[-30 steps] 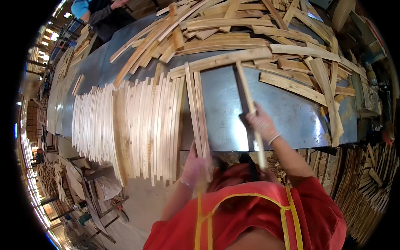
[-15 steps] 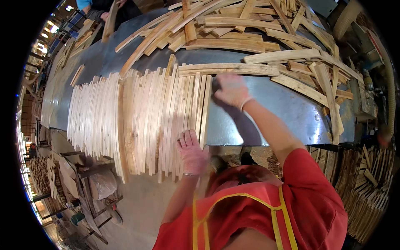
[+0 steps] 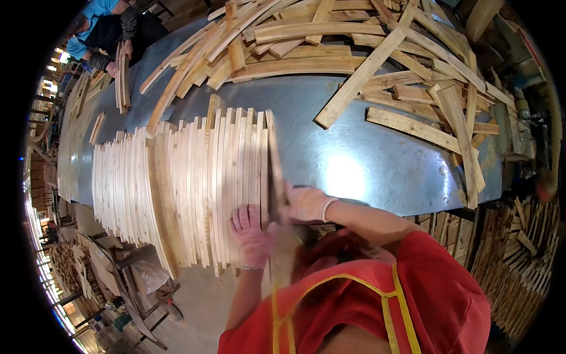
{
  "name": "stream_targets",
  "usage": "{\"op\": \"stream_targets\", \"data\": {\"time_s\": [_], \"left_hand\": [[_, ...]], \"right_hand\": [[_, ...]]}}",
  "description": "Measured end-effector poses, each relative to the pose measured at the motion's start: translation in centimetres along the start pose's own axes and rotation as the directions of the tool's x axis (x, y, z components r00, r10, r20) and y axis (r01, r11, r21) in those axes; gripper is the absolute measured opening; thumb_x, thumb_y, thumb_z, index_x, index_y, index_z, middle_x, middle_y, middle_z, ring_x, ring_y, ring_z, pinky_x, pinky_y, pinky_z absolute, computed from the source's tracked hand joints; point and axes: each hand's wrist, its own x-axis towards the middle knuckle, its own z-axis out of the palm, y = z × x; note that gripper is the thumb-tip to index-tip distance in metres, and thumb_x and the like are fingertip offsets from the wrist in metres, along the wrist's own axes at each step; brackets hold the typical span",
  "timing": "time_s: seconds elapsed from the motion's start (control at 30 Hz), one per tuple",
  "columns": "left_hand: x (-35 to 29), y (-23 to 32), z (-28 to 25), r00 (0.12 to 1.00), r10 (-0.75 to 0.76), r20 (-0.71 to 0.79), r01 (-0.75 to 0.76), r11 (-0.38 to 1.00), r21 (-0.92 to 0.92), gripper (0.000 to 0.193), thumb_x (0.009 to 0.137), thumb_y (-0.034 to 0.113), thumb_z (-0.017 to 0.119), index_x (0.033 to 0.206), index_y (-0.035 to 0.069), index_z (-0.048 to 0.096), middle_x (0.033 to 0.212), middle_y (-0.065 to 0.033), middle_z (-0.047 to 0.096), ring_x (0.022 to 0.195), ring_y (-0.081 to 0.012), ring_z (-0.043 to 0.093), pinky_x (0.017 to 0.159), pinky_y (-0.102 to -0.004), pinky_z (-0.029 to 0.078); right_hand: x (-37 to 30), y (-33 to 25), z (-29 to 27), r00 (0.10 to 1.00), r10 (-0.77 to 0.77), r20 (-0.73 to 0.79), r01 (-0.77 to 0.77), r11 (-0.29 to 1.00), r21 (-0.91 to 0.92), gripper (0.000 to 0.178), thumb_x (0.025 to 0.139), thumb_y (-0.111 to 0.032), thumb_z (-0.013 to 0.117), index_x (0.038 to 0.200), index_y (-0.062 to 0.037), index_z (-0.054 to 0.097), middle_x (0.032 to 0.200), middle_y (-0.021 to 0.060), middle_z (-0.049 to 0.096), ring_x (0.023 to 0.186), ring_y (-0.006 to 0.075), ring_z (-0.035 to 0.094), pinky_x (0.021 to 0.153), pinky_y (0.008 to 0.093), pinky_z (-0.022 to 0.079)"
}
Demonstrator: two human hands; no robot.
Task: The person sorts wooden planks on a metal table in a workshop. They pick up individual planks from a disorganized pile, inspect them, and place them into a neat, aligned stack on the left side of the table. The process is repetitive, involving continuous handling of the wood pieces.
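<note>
A long row of pale wooden strips (image 3: 184,189) lies side by side, on edge, across the metal table, their near ends jutting past its front edge. My left hand (image 3: 252,236), in a pinkish glove, lies with fingers stretched over the near ends at the row's right side. To its right, my gloved right hand (image 3: 302,202) is closed round the near part of one wooden strip (image 3: 274,144). That strip leans slightly apart from the row's right end; its lower part is blurred by motion.
A heap of curved wooden pieces (image 3: 306,65) covers the far side of the metal table (image 3: 312,147) and spreads to the right. Another person (image 3: 97,26) at the far left holds several wooden pieces (image 3: 122,82). A wooden rack (image 3: 132,277) stands at the lower left.
My right hand has come nearer and left, and now grips a strip at the row's end. The piece lying across the row's top is gone from there. My left hand has shifted slightly left.
</note>
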Motion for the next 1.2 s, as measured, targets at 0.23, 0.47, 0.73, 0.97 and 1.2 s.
{"op": "stream_targets", "data": {"time_s": [0.23,0.47,0.73,0.97,1.2], "left_hand": [[0.0,1.6,0.2,1.000,-0.031,0.007,0.029,0.992,0.123,0.096,0.074,0.034,0.086,0.156,0.010,0.043,0.158,-0.0169,0.041,0.152,-0.0433,0.035,0.129,-0.0636,0.020],[0.7,1.9,0.3,0.999,-0.040,0.001,0.040,0.985,0.166,0.091,0.074,0.037,0.084,0.154,0.013,0.048,0.156,-0.0162,0.044,0.150,-0.0427,0.036,0.128,-0.0623,0.022],[1.5,0.4,0.5,0.985,0.144,-0.094,-0.152,0.985,-0.087,0.074,0.092,0.039,0.073,0.154,0.005,0.051,0.157,-0.0196,0.049,0.150,-0.0429,0.039,0.129,-0.0603,0.024],[3.4,1.2,0.4,0.971,0.239,0.006,-0.238,0.967,0.087,0.084,0.088,0.034,0.079,0.158,0.003,0.046,0.160,-0.0195,0.047,0.152,-0.0413,0.039,0.128,-0.0587,0.026],[4.2,8.6,-3.1,0.984,0.139,0.111,-0.156,0.974,0.163,0.086,0.081,0.027,0.083,0.157,0.006,0.047,0.160,-0.0173,0.047,0.151,-0.0398,0.040,0.129,-0.0566,0.027]], "right_hand": [[6.5,5.9,-16.3,0.536,-0.048,-0.843,-0.248,0.945,-0.211,0.049,0.087,-0.033,0.072,0.125,-0.0045,0.062,0.127,0.0212,0.062,0.126,0.0409,0.059,0.103,0.0476,0.050],[4.5,13.5,-12.8,0.165,0.286,-0.944,-0.325,0.919,0.222,0.059,0.080,-0.011,0.071,0.136,-0.0048,0.054,0.133,0.0245,0.058,0.129,0.0472,0.055,0.107,0.0511,0.048],[-6.4,-2.0,10.1,0.814,0.380,-0.440,-0.022,0.777,0.629,0.087,0.079,-0.015,0.073,0.159,0.0019,0.041,0.154,0.0278,0.051,0.143,0.0454,0.051,0.121,0.0478,0.044],[-7.6,10.7,0.9,0.594,0.071,-0.801,0.067,0.988,0.138,0.049,0.085,-0.022,0.067,0.129,0.0000,0.065,0.127,0.0283,0.067,0.123,0.0453,0.063,0.106,0.0513,0.052],[-27.8,34.5,-14.5,-0.031,0.367,-0.930,-0.880,0.431,0.199,0.041,0.089,-0.029,0.073,0.123,-0.0069,0.070,0.127,0.0190,0.069,0.118,0.0374,0.067,0.100,0.0504,0.056]]}}
